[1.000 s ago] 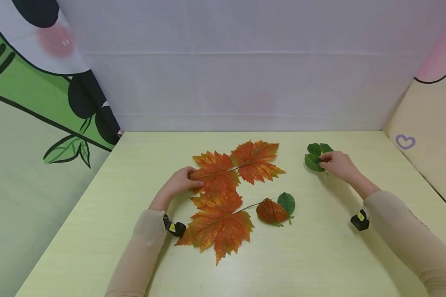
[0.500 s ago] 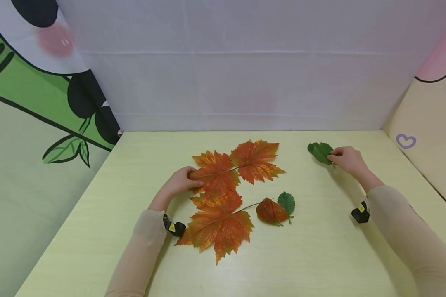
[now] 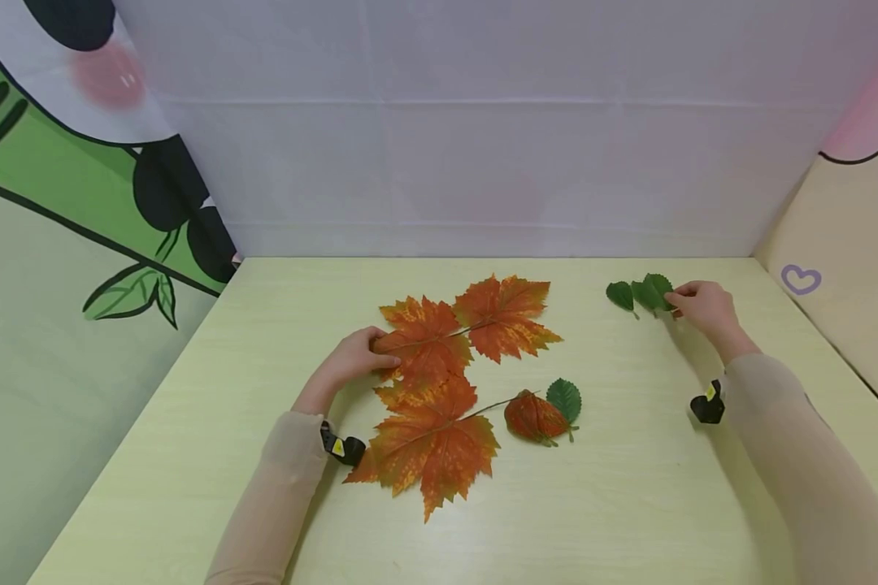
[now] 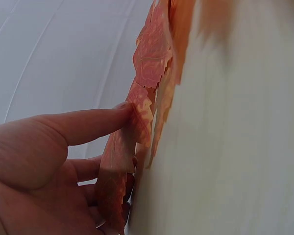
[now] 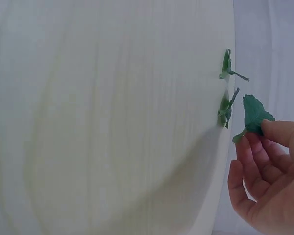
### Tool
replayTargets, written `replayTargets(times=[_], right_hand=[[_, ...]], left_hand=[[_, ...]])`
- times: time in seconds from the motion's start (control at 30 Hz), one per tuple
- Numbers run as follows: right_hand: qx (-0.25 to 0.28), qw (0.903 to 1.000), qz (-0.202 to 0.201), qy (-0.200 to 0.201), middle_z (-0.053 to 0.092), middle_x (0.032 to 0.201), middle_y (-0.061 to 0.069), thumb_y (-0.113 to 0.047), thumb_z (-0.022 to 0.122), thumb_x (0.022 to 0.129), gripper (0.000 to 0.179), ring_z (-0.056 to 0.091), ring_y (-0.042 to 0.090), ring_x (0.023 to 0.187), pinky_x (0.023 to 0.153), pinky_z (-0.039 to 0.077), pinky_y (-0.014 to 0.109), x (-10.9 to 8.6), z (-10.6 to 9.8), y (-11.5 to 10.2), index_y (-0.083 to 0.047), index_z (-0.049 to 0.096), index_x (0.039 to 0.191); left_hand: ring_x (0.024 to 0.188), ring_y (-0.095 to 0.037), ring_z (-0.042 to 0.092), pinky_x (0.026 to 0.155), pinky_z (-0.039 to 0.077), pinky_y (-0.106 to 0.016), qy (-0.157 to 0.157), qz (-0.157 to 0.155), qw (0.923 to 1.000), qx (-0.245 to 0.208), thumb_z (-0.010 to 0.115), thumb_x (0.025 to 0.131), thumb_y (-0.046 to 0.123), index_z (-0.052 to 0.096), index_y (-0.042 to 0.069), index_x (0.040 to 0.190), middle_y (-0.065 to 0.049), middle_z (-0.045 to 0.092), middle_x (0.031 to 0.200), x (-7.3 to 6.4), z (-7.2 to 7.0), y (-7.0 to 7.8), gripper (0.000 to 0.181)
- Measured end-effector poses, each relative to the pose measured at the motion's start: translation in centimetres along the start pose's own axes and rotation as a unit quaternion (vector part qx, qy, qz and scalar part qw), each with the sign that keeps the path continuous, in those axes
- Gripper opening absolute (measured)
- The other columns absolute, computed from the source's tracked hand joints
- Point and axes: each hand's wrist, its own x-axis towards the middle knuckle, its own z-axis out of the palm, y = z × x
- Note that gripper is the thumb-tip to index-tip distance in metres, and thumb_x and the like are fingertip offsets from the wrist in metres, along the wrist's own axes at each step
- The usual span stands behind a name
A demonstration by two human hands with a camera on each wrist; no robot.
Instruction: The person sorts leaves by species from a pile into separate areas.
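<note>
My left hand (image 3: 354, 357) pinches the left edge of an orange maple leaf (image 3: 428, 341); in the left wrist view its thumb lies on one face of the leaf (image 4: 139, 115) and the fingers behind. At the back right, my right hand (image 3: 706, 309) pinches a green leaf (image 3: 657, 291) between thumb and fingers, and in the right wrist view this leaf (image 5: 255, 111) is raised off the table. Two more green leaves lie just left of it: one (image 3: 619, 295) in full view, the other (image 3: 639, 292) partly covered in the head view.
Another maple leaf (image 3: 502, 317) lies behind right, and a larger one (image 3: 435, 443) in front. Right of that sit a crumpled reddish leaf (image 3: 534, 418) and a small green leaf (image 3: 564, 400). A white cloth wall (image 3: 483, 179) rises along the table's (image 3: 666, 487) back edge.
My right hand has moved right and slightly back with one green leaf. The green leaves that were bunched together now lie spread in a row. My left hand has stayed in place.
</note>
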Motion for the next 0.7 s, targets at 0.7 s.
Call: replayTargets(times=[0.7], right_hand=[[-0.001,0.9959,0.09,0.012,0.063,0.067,0.002,-0.033,0.041,0.095,0.048,0.047,0.044,0.102,0.088,0.034,0.055,1.2,-0.6,2.2,0.011,0.055,0.108]], left_hand=[[0.097,-0.027,0.052,0.086,0.04,-0.041,0.005,0.001,1.0,0.003,0.067,0.081,0.028,0.05,0.003,0.119,-0.013,0.058,0.108,0.0,0.1,0.0,0.049]])
